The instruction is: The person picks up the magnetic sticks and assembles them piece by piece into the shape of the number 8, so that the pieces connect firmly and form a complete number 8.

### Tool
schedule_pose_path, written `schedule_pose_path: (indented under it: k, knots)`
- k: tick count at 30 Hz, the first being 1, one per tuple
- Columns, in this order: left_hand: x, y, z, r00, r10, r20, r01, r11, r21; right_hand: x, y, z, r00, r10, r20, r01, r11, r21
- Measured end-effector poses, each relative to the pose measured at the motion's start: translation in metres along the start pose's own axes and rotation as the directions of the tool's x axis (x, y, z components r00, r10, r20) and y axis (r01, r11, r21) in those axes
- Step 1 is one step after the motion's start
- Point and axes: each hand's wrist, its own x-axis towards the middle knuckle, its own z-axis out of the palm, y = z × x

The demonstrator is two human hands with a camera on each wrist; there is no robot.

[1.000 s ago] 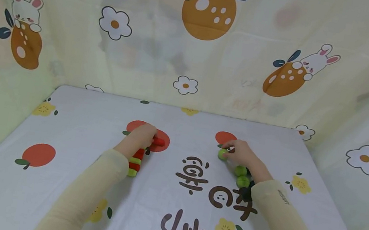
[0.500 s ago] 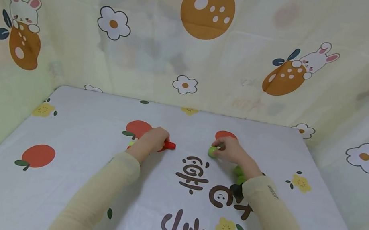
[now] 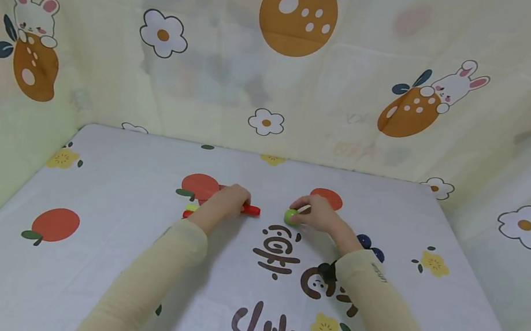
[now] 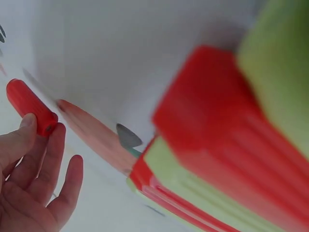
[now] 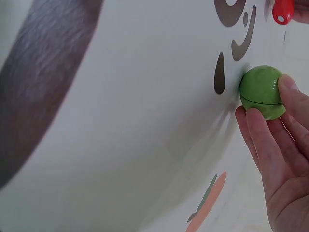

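My left hand (image 3: 232, 201) pinches a short red toy rod (image 3: 252, 210) between thumb and fingers. In the left wrist view this red rod (image 4: 31, 107) has rounded edges and a small hole in its end. Across from it, my right hand (image 3: 317, 212) holds a green ball (image 3: 291, 216) in its fingertips, at the tabletop. Up close in the right wrist view, a thin seam runs round the green ball (image 5: 263, 89). The rod's end points at the ball, with a gap between them.
Red and yellow-green rods (image 3: 191, 208) lie by my left forearm, which partly hides them. Beside my right forearm are dark blue balls (image 3: 363, 240) and a black ball (image 3: 326, 272). A patterned curtain (image 3: 204, 91) rises behind the table's back edge.
Both hands have come closer together, the left carrying the red rod rightward and the right carrying the green ball leftward. My right sleeve now covers green balls seen earlier; blue ones show behind it.
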Motion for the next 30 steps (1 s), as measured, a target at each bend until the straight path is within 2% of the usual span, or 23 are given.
schedule_pose_path:
  k: [8,15,21,30]
  knots:
    - [0.002,0.008,0.002,1.000,0.017,-0.018,-0.017,0.999,-0.029,0.003,-0.007,0.006,0.999,0.038,0.009,-0.039,0.999,0.029]
    - [0.007,0.013,0.003,0.999,0.053,-0.010,-0.052,0.998,0.020,0.005,-0.015,0.012,0.999,0.042,0.015,-0.043,0.997,0.061]
    - [0.010,0.016,0.004,0.999,0.043,0.008,-0.043,0.999,-0.010,0.008,-0.021,0.016,0.998,0.053,0.040,-0.056,0.995,0.086]
    - [0.010,0.017,0.007,0.999,0.041,-0.005,-0.041,0.999,-0.031,0.009,-0.020,0.017,0.998,0.050,0.046,-0.054,0.995,0.087]
